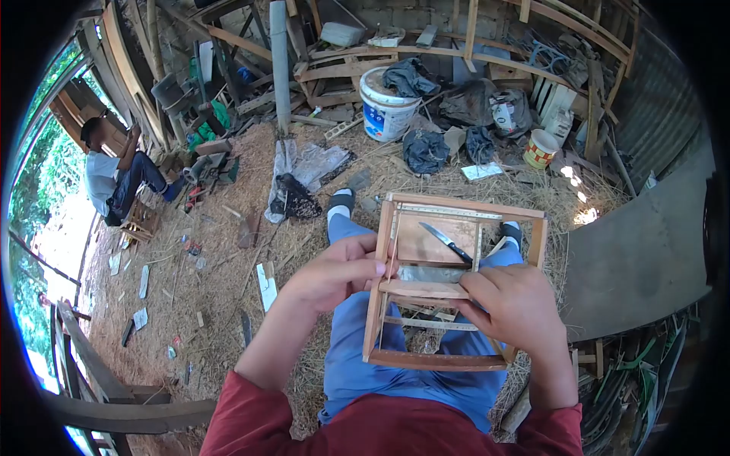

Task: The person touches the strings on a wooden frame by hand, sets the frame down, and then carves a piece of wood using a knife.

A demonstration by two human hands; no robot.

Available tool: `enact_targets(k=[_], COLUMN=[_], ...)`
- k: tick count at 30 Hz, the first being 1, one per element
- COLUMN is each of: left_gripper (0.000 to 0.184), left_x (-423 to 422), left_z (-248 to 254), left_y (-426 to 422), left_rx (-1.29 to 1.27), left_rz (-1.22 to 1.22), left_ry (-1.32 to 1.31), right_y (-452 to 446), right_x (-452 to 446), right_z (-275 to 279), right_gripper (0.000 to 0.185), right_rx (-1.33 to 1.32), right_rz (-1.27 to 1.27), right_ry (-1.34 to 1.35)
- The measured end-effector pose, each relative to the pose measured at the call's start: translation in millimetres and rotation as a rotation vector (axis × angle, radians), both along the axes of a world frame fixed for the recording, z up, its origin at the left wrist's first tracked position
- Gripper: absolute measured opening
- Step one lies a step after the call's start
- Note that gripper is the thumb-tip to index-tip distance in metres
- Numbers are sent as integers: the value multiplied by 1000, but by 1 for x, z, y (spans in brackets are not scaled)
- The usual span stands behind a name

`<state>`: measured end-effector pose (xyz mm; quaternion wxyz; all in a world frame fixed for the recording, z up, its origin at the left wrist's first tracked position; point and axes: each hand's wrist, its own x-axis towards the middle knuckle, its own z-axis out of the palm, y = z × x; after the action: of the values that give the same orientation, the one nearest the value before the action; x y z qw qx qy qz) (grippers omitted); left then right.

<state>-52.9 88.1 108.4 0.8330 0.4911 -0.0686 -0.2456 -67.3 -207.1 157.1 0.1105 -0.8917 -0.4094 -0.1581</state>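
Note:
A small wooden frame [449, 359] with several bars rests over my lap. My left hand [338, 267] is closed at the frame's left side, thumb and finger pinching a thin strip [393, 239] there. With curled fingers, my right hand [511, 302] grips the right end of the frame's middle bar. A knife [447, 242] with a dark handle lies on a flat wooden board [418, 247] seen through the upper opening. Thin pale strips with small marks run along the inside of the frame.
At the back stands a white bucket [384, 114] with black plastic on it. A smaller yellow and red bucket [541, 148] is at the right. Another person [114, 171] sits at the left. A metal sheet [639, 243] lies at right; wood scraps and straw cover the ground.

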Motion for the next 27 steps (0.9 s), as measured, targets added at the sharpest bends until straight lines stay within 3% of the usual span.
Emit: enact_targets(k=[2, 7, 10, 27], left_gripper=[37, 31, 36, 39], left_x=[5, 4, -1, 1], left_z=[-2, 4, 23, 14], left_y=[3, -2, -7, 0], left_rx=[-55, -71, 180, 168], left_rz=[-146, -196, -130, -119], left_ry=[87, 120, 125, 189], right_y=[0, -4, -6, -6], right_x=[-4, -13, -15, -13], right_z=[-2, -5, -7, -13], right_gripper=[25, 24, 24, 25], right_rx=[6, 18, 30, 47], right_rz=[1, -18, -5, 13], right_ry=[5, 24, 13, 29])
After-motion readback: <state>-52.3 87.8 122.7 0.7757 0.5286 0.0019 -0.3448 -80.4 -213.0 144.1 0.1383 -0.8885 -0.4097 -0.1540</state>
